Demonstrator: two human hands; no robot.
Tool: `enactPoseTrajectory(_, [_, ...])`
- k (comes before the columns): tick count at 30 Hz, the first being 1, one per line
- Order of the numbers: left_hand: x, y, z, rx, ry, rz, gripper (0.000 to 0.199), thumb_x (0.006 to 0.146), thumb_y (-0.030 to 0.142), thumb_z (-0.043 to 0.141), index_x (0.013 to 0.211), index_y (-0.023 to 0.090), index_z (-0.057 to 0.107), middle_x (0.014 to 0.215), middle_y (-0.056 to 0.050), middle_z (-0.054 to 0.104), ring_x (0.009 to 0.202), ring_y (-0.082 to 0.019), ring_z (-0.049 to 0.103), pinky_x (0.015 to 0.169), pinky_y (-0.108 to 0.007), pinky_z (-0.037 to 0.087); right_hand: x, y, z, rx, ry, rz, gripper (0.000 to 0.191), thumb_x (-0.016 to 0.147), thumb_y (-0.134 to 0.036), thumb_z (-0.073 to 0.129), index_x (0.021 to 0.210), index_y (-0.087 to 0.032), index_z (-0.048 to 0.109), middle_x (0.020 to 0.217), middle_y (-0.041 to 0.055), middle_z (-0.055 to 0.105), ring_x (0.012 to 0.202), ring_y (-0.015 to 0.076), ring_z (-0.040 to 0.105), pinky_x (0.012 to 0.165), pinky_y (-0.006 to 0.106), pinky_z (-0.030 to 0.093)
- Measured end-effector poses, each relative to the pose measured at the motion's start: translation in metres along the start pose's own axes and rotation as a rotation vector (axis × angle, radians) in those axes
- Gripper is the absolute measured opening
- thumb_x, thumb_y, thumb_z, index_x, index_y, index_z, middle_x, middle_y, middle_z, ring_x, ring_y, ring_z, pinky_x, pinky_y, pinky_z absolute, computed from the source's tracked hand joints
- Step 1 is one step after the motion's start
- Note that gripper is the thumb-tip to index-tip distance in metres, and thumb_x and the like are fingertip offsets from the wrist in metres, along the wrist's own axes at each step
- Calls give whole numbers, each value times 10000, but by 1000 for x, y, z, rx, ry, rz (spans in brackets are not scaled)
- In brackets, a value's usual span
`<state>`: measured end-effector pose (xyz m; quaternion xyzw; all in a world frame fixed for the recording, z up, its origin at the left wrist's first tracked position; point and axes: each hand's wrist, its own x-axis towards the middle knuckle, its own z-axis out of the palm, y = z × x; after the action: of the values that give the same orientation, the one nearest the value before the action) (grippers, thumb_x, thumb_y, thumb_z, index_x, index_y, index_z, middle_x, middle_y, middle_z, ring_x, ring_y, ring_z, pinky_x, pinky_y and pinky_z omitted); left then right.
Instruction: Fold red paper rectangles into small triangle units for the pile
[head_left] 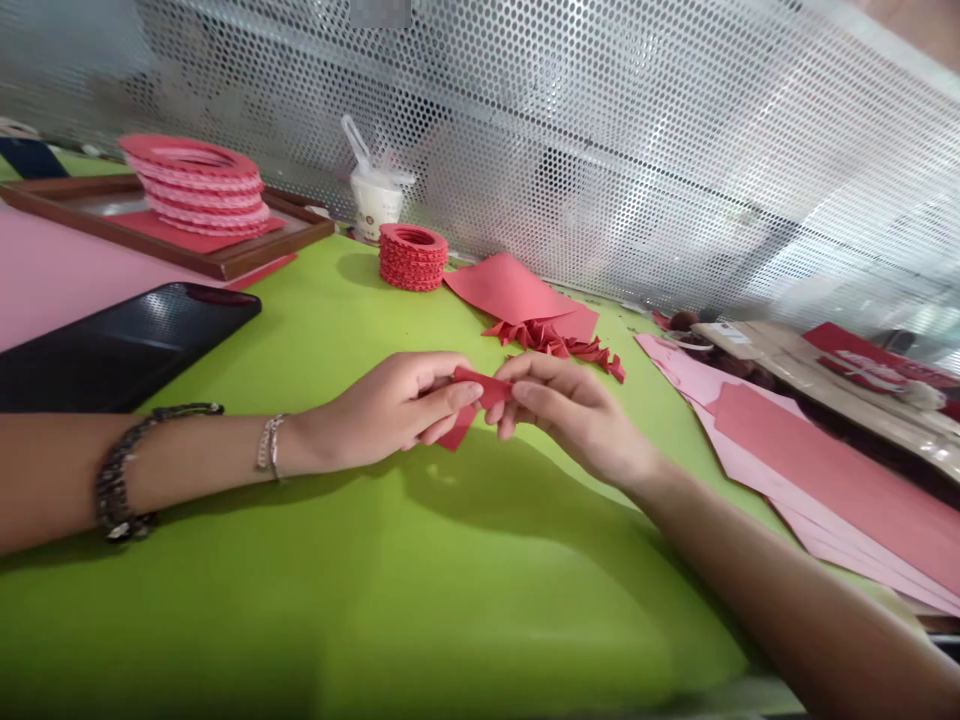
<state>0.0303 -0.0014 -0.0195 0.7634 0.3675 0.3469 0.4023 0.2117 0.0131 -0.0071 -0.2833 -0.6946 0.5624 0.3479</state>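
A small folded piece of red paper (457, 431) is pinched between both hands above the green table. My left hand (397, 405) grips its left part between thumb and fingers, and one flap hangs down below the fingertips. My right hand (574, 410) pinches the right end with thumb and fingertips. Behind my right hand lies a loose row of small folded red paper pieces (559, 340), beside flat red sheets (510, 288). A stack of red paper rings (413, 258) stands further back.
On the green table (390, 600), a dark phone-like slab (135, 345) lies left. Behind it, a wooden tray (255, 258) holds large pink-red rings (199, 190). A white cup (377, 205) stands by the perforated screen (622, 130). Pink sheets (840, 480) lie right.
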Motion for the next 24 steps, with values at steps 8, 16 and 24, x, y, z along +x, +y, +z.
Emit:
enactPoseTrajectory(8, [1, -4, -2, -47, -22, -37, 166, 834, 241, 389, 693, 164, 432, 389, 95, 380, 304, -21, 316, 304, -104, 262, 4, 7, -10, 191, -96, 74, 129, 754, -158, 567, 873, -135, 611, 742, 12, 682, 632, 85, 647, 596, 177, 526])
enactPoseTrajectory(16, [1, 2, -3, -69, -76, -77, 163, 840, 184, 366, 690, 158, 425, 382, 103, 368, 298, -8, 298, 309, -88, 260, 4, 7, -5, 144, -81, 63, 100, 733, -140, 586, 825, -121, 619, 703, 6, 678, 597, 73, 642, 572, 154, 528])
enactPoseTrajectory(24, [1, -2, -3, -80, -87, -54, 159, 833, 206, 387, 697, 154, 450, 396, 96, 382, 311, -8, 314, 307, -80, 271, 3, 2, 0, -48, -22, 45, 75, 770, -123, 528, 766, -105, 601, 661, 7, 656, 557, 55, 622, 558, 147, 515])
